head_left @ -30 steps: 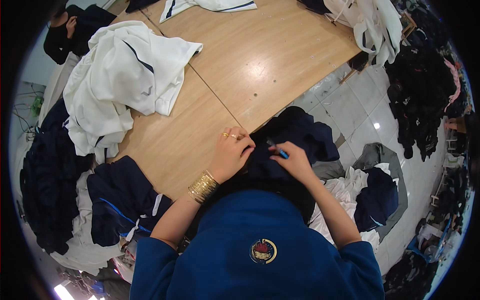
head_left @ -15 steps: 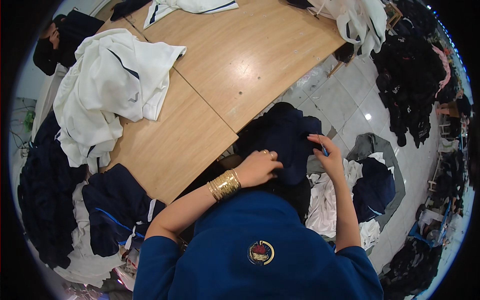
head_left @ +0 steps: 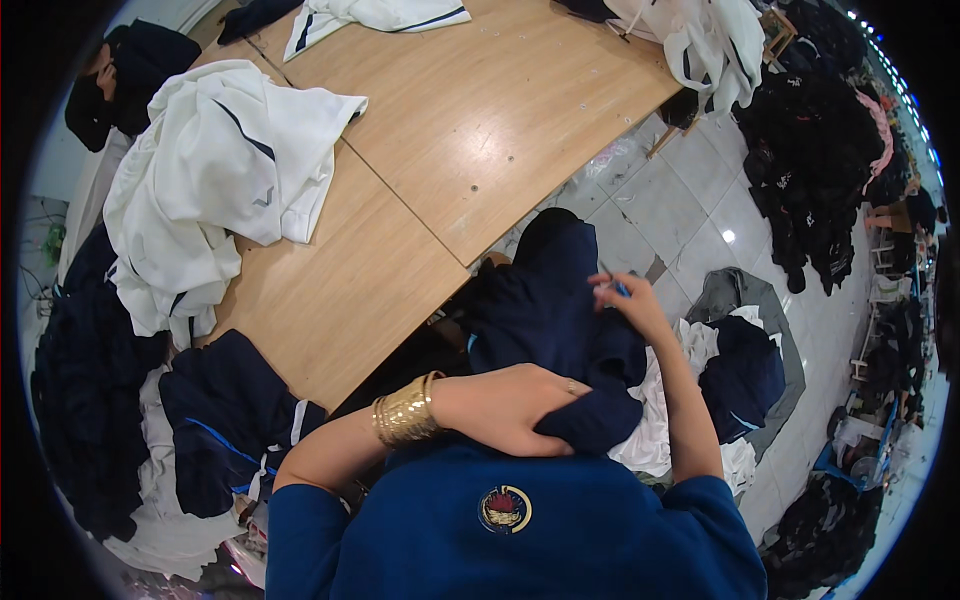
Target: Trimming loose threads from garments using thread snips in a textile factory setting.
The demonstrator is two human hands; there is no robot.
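Lying well to the left of my navy garment [head_left: 530, 310], a white garment [head_left: 215, 150] is heaped on the desk [head_left: 430, 140]. My left grip [head_left: 505, 405] sits at the navy garment's near end, thumb and fingers closed about a fold. The garment itself spreads ahead of that grip and left of the other. At its right edge, my right grip [head_left: 635, 305] curls round a small blue tool [head_left: 622, 289]. Farther right of it lies a navy bundle [head_left: 742, 375].

Matt cloth garment [head_left: 540, 320], glossy table [head_left: 420, 130]
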